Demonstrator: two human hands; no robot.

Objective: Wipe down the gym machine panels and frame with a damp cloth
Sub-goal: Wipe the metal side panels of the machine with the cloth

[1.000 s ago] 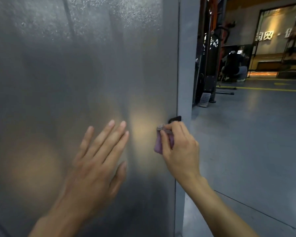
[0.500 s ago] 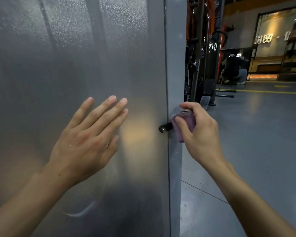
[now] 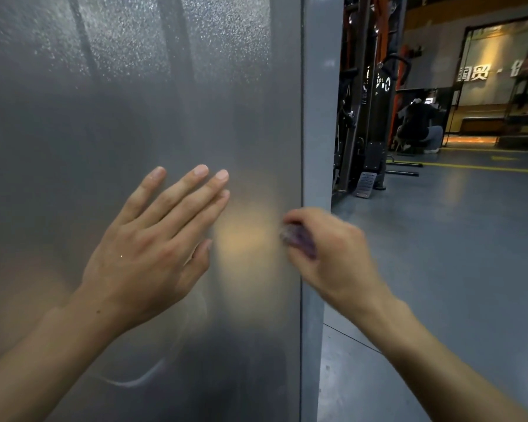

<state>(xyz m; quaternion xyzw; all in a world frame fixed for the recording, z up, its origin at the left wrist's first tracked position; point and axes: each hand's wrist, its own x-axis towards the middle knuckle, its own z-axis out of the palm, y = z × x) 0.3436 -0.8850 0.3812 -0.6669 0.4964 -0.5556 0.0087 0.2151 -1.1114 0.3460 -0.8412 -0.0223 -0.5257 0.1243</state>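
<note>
- Your right hand (image 3: 333, 251) has its grip curled around a small bunched purple damp cloth (image 3: 299, 243), pressed where the frosted grey translucent machine panel (image 3: 134, 102) meets its edge.
- Your left hand (image 3: 153, 239) lies flat, fingers spread, on that panel.
- Just right of the cloth, the solid grey upright frame post (image 3: 316, 117) runs vertically; your right hand is nearer it.

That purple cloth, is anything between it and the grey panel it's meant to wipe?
Nothing visible is. The right hand grips the purple cloth right at the frosted grey panel, beside the frame edge. The left hand lies flat on the panel further left, apart from the cloth.
</note>
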